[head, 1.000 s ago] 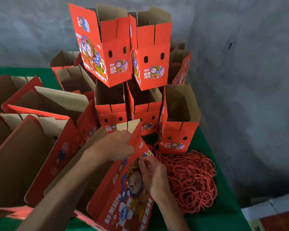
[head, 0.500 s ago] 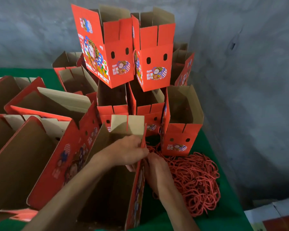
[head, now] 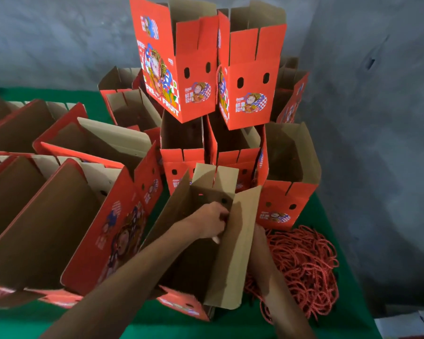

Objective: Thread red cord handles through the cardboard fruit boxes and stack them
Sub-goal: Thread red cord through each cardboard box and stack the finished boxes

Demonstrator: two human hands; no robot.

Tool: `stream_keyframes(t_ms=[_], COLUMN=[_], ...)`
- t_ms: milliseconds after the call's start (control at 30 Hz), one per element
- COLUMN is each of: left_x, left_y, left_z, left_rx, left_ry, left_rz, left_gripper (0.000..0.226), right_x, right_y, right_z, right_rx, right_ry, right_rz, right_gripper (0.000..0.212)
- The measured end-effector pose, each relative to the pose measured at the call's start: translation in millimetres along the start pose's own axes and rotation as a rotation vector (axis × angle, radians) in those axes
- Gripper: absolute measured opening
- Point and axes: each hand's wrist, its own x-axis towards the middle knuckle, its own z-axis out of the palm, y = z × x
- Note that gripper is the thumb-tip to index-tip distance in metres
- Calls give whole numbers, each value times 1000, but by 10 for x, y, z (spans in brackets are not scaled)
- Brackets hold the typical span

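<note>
Lying tilted on the green tabletop (head: 328, 324), the worked box (head: 201, 253) has its long axis running away from the camera, open mouth turned up and toward the viewer, top flaps (head: 216, 177) at the far end. Brown kraft inside is seen, red printed outside only at the near bottom edge; two cord holes sit in the far panel. It lies between a row of open boxes (head: 59, 192) on the left and the red cord pile (head: 304, 267) on the right, in front of the stacked boxes (head: 196, 69).

Left hand (head: 211, 222) is inside the box at the far panel near the right-hand hole, fingers (head: 222, 220) curled and pinched together; what is pinched cannot be made out. Right hand (head: 258, 237) is outside the right wall, mostly hidden by it, so its grip cannot be told.

Versus 0.5 s ago: the box has been rolled further, so the interior faces the camera and the printed side is no longer seen; the left hand has gone from the top edge to inside.
</note>
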Motion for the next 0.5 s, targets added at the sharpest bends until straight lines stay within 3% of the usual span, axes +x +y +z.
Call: stream_keyframes(t_ms=[133,167,300,433,500], left_x=[51,47,28,-7,-59], left_y=[-125,-155,-224,-231,-242], left_z=[127,154,189,176,187], left_rx=[141,157,134,-279,-419], left_ry=[150,172,176,121,40], left_rz=[16,27,26,-123,-212], left_gripper=[21,19,18,22,25], right_x=[61,50,34,18,-7], right_y=[155,206,486,814,887], right_z=[-109,-136,-286,-504,-587], right_rx=[-344,-370,-280,-881,-899], right_ry=[62,46,-53,-49,42], right_rz=[-332,-340,-196,-144,-107], right_gripper=[28,30,30,44,39])
